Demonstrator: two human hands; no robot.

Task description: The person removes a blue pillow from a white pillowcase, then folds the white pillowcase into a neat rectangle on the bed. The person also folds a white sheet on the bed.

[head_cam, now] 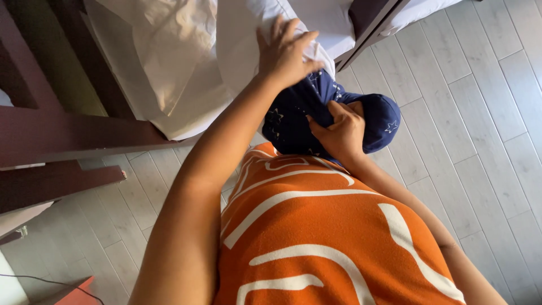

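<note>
A dark blue cloth with small white stars [293, 116] hangs bunched in front of my orange and white patterned top. My right hand [339, 131] is closed on this cloth, pulling it against my body. My left hand [285, 51] rests with spread fingers on a white pillow [243, 39], pressing its end where the blue cloth meets it. The pillow lies on a bed with white sheets [169, 62] at the upper left. Part of the pillow's end is hidden under the blue cloth.
A dark wooden bed frame [68, 135] runs along the left. Another dark frame with white bedding [367, 22] stands at the top right. Pale wood-plank floor [474, 113] covers the right side. A thin cable and an orange-red object [79, 291] lie at the bottom left.
</note>
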